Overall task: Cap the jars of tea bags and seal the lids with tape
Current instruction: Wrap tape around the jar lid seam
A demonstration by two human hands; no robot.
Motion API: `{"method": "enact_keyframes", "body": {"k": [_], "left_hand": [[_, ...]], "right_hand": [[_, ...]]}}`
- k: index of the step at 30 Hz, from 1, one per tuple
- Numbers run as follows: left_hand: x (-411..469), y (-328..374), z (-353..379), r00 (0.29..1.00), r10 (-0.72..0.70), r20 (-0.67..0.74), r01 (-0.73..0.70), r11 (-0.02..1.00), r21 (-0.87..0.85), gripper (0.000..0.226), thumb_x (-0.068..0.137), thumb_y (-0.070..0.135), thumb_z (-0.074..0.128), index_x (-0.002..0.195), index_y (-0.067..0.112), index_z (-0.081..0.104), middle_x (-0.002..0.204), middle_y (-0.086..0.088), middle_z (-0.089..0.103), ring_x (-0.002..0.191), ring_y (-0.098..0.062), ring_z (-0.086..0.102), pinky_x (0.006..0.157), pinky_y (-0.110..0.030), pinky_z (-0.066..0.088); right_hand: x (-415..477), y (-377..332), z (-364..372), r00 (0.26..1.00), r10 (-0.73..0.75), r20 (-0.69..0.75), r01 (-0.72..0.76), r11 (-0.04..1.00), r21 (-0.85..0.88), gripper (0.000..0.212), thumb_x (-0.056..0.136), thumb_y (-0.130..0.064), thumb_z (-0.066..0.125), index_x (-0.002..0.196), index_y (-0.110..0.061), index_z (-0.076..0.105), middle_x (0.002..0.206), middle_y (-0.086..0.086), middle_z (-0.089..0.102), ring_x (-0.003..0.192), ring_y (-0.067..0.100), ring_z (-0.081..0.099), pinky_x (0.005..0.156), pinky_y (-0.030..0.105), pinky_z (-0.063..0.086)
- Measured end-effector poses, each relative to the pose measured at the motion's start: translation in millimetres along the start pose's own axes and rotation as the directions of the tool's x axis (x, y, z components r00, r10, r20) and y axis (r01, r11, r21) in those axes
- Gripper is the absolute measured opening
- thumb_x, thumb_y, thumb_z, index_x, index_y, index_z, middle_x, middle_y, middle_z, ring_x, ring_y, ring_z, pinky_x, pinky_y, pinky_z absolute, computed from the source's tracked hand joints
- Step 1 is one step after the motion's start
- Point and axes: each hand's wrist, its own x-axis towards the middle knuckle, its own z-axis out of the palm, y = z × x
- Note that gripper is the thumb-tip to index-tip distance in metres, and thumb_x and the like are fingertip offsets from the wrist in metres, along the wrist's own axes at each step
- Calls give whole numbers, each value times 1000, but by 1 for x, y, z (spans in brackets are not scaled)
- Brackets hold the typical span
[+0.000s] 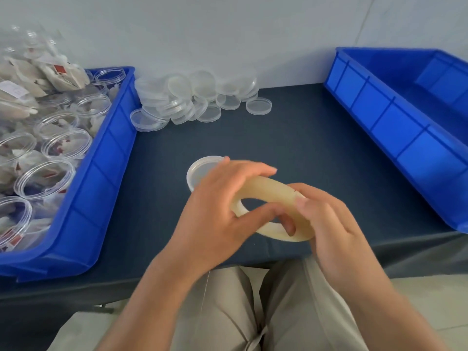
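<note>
A roll of clear yellowish tape (273, 191) hangs over the middle of the dark table, held by both hands. My left hand (217, 214) grips its left side, thumb through the hole and fingers over the top. My right hand (326, 224) grips the right side, with a finger curled through the hole. Behind my left hand stands a capped clear jar (200, 171), mostly hidden; only its lid and left rim show. A pile of clear lids (195, 97) lies at the back by the wall. Several open jars of tea bags (50, 153) fill the blue bin (106, 173) on the left.
A second blue bin (395, 117) stands at the right, nothing visible inside. A clear bag of tea bags (33, 72) sits at the far left on top of the jars. The table's front edge runs just above my knees.
</note>
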Motion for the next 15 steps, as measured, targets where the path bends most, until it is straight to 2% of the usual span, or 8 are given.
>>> {"method": "enact_keyframes", "body": {"k": [2,3,6,9,10,11,12,15], "left_hand": [[7,3,-5,999,39,9,-39,999,-22,22,93,48,71,110,36,65,102,25,63,102,0,60,88,-13,42],[9,5,-6,998,65,-1,-65,998,-11,19,94,46,71,107,32,66,98,23,61,96,-1,60,84,-11,40],[11,7,-11,995,103,10,-103,994,48,22,95,49,71,108,31,68,95,19,61,89,-7,60,74,-16,42],[7,8,-17,994,97,46,-102,987,126,21,95,59,66,107,42,64,96,18,60,89,-10,59,70,-23,44],[5,9,-18,994,100,51,-107,982,158,22,95,60,65,107,42,64,97,18,59,90,-10,59,69,-25,45],[3,9,-19,994,98,56,-107,978,181,22,95,60,65,106,41,65,98,18,60,90,-11,59,68,-28,47],[1,9,-20,994,92,59,-102,976,194,24,95,59,65,106,38,66,99,17,60,90,-12,60,68,-30,48],[-3,7,-22,997,46,59,-57,978,201,27,94,57,66,105,33,70,99,13,62,87,-15,60,67,-39,52]], "right_hand": [[1,-6,-11,997,29,66,-28,1000,-9,41,92,-37,37,78,-4,59,77,9,55,81,30,50,79,51,39],[1,-9,-17,996,48,77,-47,999,-16,43,92,-36,37,83,-4,64,81,7,62,86,29,56,85,56,41],[-1,-19,-30,995,70,73,-65,996,-61,41,98,-35,43,108,-26,82,103,0,80,102,21,72,97,47,51],[-1,-24,-35,991,72,116,-56,989,-139,29,104,-48,54,113,-46,81,103,5,80,96,36,71,89,57,57],[0,-23,-36,991,71,113,-54,988,-146,26,104,-48,57,111,-48,82,98,0,81,88,27,72,83,48,61],[1,-21,-35,991,72,114,-57,989,-134,24,104,-44,59,108,-48,82,95,-7,81,80,11,69,75,29,59],[2,-21,-34,988,92,123,-81,992,-97,24,104,-39,61,107,-47,83,96,-10,81,78,6,66,70,19,55],[7,-16,-30,965,183,188,-205,973,104,27,101,-26,62,110,-36,85,111,-1,82,91,13,73,72,20,58]]}}
